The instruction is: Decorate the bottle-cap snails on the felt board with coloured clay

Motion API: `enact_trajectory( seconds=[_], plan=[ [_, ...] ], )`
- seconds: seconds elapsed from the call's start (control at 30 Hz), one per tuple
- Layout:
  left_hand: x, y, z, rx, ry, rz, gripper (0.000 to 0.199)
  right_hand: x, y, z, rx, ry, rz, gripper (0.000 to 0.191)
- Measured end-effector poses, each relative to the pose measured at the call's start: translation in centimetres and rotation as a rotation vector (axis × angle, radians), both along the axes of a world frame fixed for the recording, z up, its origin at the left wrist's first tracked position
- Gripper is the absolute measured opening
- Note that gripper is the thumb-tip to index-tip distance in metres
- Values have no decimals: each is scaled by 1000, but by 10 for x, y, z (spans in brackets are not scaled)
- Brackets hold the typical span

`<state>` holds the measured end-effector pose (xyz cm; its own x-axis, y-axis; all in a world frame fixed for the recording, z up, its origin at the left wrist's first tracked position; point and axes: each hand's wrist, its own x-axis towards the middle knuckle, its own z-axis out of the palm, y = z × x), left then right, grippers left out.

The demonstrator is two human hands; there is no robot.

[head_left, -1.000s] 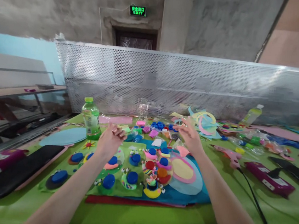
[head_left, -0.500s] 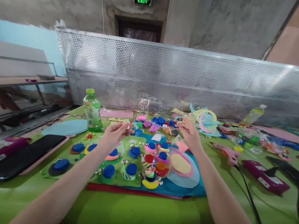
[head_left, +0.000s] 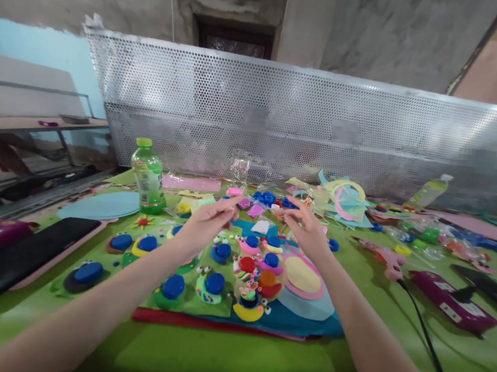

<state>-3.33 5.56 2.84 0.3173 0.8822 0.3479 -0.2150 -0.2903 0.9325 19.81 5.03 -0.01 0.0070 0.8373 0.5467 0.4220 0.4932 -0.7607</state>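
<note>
My left hand (head_left: 210, 222) hovers over the upper middle of the craft sheets, its index finger stretched forward and the other fingers partly curled. No object shows in it. Across from it, my right hand (head_left: 303, 227) has its fingers apart, above loose craft pieces, and I see nothing in its grasp. Between and beyond the hands lie a white packet (head_left: 262, 227), a purple clay packet (head_left: 255, 211) and a pile of blue bottle caps (head_left: 265, 198). Below them, snail figures with caps, such as a green one (head_left: 210, 288), sit on a green felt sheet (head_left: 223, 309).
A green drink bottle (head_left: 149, 181) stands at left, near a black phone (head_left: 41, 256). Paper strips (head_left: 347, 199) lie behind my right hand. On the right are a pink glue gun (head_left: 387, 260), its cord, and a purple power strip (head_left: 453, 302). A perforated metal panel (head_left: 221, 106) closes off the back.
My left hand has moved right and its index finger is straighter. My right hand has shifted slightly left and lower, so the hands are closer together. The view has tilted down a little.
</note>
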Motion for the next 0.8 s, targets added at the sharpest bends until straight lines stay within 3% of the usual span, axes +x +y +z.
enact_trajectory(
  seconds=[0.17, 0.33, 0.43, 0.57, 0.7, 0.8],
  plan=[
    [25, 4, 11, 102, 183, -104, 8, -16, -6, -3, -81, 134, 140, 47],
    [53, 9, 20, 216, 199, -32, 9, -26, -1, -3, 15, 508, 176, 64],
    [64, 1, 18, 269, 200, -11, 22, -32, 7, 12, 64, 605, 87, 69],
    [66, -29, 10, 283, 194, -102, 35, -53, 13, 41, 121, 650, -29, 67],
    [61, -48, 16, 104, 28, -212, 52, -82, 5, 53, 263, 427, -131, 60],
    [58, -39, 30, -149, -159, -157, 51, -104, -13, 43, 254, 256, -23, 60]
  ],
)
